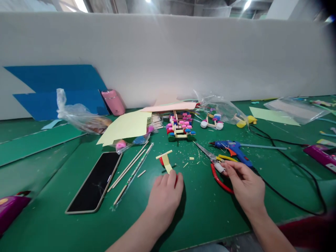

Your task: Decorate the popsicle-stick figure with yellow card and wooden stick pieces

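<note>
Left hand (165,196) hides its grip, I can't tell; right hand (248,185) pinches an indistinct white piece (219,167)

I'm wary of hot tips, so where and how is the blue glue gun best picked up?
Probably by the handle of the glue gun, with the right hand coming from the near right once it sets down the white piece. The handle slants that way; the nozzle points left, away from the grip. Mind the black cord.
</note>
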Action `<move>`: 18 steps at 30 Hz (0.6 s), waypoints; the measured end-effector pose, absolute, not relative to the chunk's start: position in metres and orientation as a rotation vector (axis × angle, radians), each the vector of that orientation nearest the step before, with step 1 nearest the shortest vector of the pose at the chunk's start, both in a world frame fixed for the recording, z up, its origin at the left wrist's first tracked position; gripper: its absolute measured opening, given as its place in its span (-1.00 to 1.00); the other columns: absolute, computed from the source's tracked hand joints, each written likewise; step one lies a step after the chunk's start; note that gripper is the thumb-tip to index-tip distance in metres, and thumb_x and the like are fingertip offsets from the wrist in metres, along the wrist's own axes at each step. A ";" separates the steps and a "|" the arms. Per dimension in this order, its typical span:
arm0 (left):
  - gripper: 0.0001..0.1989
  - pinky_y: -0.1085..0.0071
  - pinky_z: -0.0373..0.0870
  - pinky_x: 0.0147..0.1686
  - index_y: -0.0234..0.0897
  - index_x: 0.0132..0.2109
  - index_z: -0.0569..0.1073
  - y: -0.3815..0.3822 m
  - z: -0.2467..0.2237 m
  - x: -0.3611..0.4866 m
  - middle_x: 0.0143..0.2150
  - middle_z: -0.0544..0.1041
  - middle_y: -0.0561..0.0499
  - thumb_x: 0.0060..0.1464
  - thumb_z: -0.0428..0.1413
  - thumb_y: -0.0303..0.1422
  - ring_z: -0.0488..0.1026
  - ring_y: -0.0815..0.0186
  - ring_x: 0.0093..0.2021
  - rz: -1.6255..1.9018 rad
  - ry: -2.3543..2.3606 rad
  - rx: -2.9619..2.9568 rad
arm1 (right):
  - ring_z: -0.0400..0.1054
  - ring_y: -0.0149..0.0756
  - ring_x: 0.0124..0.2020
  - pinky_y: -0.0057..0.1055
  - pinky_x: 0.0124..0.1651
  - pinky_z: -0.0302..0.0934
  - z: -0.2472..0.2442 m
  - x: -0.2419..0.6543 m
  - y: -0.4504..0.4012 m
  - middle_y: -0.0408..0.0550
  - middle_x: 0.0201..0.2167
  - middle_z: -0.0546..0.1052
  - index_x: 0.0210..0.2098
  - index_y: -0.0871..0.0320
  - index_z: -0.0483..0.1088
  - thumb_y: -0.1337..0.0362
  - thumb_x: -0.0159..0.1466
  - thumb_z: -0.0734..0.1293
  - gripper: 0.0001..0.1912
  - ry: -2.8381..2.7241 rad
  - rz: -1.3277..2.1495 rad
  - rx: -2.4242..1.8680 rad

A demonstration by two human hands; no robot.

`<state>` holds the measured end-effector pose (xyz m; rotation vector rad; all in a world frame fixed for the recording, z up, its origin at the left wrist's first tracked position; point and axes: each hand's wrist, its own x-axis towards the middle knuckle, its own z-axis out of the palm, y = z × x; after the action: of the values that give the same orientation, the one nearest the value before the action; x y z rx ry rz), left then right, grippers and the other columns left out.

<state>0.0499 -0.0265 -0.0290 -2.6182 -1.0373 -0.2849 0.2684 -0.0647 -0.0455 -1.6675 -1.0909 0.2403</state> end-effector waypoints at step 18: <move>-0.81 0.36 0.13 -0.54 -0.29 -0.43 0.42 -0.052 -0.033 0.048 -0.59 0.36 0.04 0.09 -0.04 -0.48 0.26 0.32 -0.56 -0.860 -0.947 -2.686 | 0.28 -0.37 -0.59 -0.44 -0.48 0.19 -0.040 0.276 -0.063 -0.12 -0.61 0.39 -0.55 0.12 0.23 0.12 0.30 0.00 -0.61 -1.293 0.166 -1.801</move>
<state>0.0478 -0.0525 -0.0326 -2.6864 -0.9472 -0.8599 0.2758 -0.0632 -0.0400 -1.8011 -1.2934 0.1660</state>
